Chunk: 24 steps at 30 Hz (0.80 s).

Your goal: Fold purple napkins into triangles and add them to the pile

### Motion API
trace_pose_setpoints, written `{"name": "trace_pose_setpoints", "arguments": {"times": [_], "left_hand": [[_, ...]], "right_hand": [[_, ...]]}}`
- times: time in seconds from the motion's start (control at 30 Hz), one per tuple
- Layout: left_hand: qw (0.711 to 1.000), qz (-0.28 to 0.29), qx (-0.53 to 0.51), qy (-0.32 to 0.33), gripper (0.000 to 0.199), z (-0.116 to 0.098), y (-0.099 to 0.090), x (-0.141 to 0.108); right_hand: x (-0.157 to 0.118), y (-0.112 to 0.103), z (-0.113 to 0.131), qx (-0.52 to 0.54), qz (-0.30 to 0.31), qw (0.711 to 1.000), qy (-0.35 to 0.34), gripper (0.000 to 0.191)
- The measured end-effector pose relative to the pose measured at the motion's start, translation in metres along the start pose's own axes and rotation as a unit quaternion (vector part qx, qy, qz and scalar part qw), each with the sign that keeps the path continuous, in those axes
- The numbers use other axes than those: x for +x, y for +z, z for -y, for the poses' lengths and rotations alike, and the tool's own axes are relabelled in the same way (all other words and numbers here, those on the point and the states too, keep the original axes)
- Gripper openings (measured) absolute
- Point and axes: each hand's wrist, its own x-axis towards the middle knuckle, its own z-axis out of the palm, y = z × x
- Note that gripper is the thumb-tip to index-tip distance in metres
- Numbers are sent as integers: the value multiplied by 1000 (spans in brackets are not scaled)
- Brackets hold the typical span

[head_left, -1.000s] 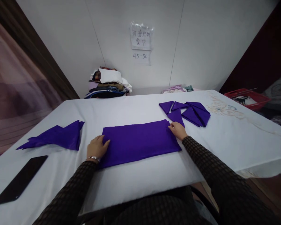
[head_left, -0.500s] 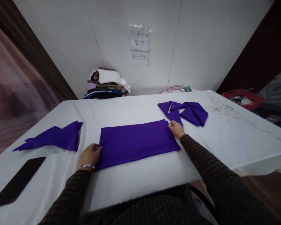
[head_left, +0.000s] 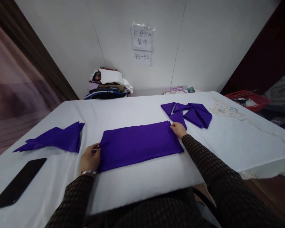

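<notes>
A purple cloth napkin (head_left: 140, 145), folded into a long rectangle, lies flat in front of me. At its left edge my left hand (head_left: 90, 157) is closed, thumb and fingers pinching the cloth. My right hand (head_left: 179, 129) pinches the napkin near its far right corner. Beyond that hand lie several purple napkins folded into triangles (head_left: 196, 115), some overlapping. To the left of my left hand rests a loose, pointed heap of purple cloth (head_left: 59, 137).
A white cloth covers the table (head_left: 123, 112). A dark phone-like slab (head_left: 19, 182) lies at the near left. Piled clothes (head_left: 109, 84) stand by the wall, and a red basket (head_left: 257, 100) sits at the far right. A handwritten sign (head_left: 143, 39) hangs on the wall.
My left hand has shifted slightly, its fingers now higher on the napkin's left edge. The right hand keeps its place at the far right corner.
</notes>
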Motion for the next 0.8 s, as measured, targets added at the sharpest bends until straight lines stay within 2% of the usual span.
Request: {"name": "trace_pose_setpoints", "arguments": {"times": [0.2, 0.4, 0.6, 0.8], "left_hand": [[999, -3, 29, -16, 35, 4, 2, 1], [995, 14, 91, 24, 35, 6, 8, 4], [991, 19, 125, 41, 39, 3, 11, 3], [988, 30, 152, 26, 39, 3, 8, 2]], "right_hand": [[11, -2, 9, -1, -14, 1000, -12, 19], [23, 4, 13, -17, 4, 1000, 16, 17], [22, 5, 12, -29, 10, 999, 23, 17], [15, -5, 17, -22, 8, 1000, 8, 22]]}}
